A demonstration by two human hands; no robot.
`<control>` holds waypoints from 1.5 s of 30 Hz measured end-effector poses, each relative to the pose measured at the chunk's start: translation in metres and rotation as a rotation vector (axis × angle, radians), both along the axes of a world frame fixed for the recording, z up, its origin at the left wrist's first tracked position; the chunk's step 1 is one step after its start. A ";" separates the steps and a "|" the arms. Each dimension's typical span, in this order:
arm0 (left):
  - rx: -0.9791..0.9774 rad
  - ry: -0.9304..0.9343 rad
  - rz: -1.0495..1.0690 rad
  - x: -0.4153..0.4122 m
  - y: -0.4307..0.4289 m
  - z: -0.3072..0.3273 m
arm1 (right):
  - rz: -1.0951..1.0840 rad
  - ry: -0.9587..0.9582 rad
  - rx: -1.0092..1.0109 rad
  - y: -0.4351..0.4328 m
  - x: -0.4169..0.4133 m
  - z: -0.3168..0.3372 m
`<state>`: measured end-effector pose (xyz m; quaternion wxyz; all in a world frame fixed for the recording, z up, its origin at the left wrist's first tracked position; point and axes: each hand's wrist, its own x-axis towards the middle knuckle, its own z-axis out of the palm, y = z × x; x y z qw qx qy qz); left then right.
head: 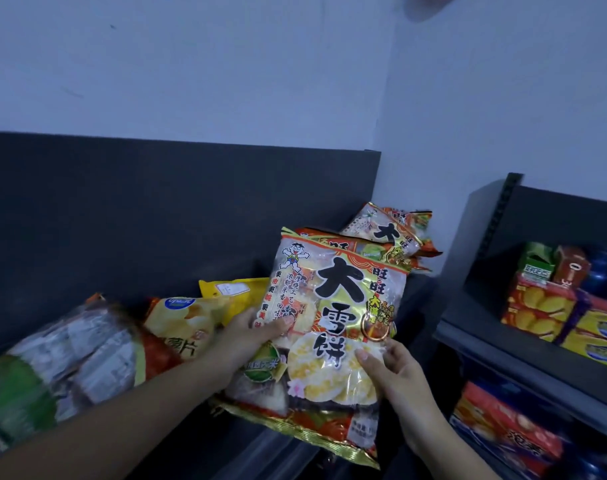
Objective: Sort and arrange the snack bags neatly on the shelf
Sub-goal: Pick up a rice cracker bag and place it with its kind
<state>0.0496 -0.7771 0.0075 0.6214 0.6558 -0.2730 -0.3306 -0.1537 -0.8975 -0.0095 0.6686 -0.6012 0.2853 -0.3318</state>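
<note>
Rice-cracker bag (333, 306) is held upright in both hands over the dark shelf (226, 441), front facing the camera. The left hand (250, 337) grips its left edge, thumb on the front. The right hand (388, 368) pinches the lower right edge. A second bag of the same kind (295, 420) lies flat underneath, and matching bags (388, 233) are stacked in the back corner.

Step looks like placing: grouping like with like. The next move probably calls for carrying it back to that corner stack, squared up and label out, without knocking the stack.

To the left are a yellow chip bag (187, 317), a yellow pouch (232, 289) and a blurred bag (70, 355), all loose and leaning. The shelf has a dark back panel under a pale wall (226, 64). A neighbouring shelf unit (524, 362) on the right holds boxed snacks (544, 310). The light is dim.
</note>
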 end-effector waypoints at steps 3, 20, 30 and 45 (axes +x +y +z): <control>-0.043 0.002 0.022 0.013 -0.032 -0.001 | -0.024 0.014 0.022 -0.031 0.019 0.001; 0.031 -0.430 -0.138 0.100 -0.219 0.060 | -0.277 -0.058 -0.191 -0.199 0.109 0.052; 0.054 -0.629 -0.148 0.161 -0.335 0.099 | -0.145 0.187 -0.566 -0.306 0.163 0.084; 0.524 -1.102 -0.196 0.176 -0.389 0.027 | 0.003 0.715 -0.807 -0.337 0.200 0.036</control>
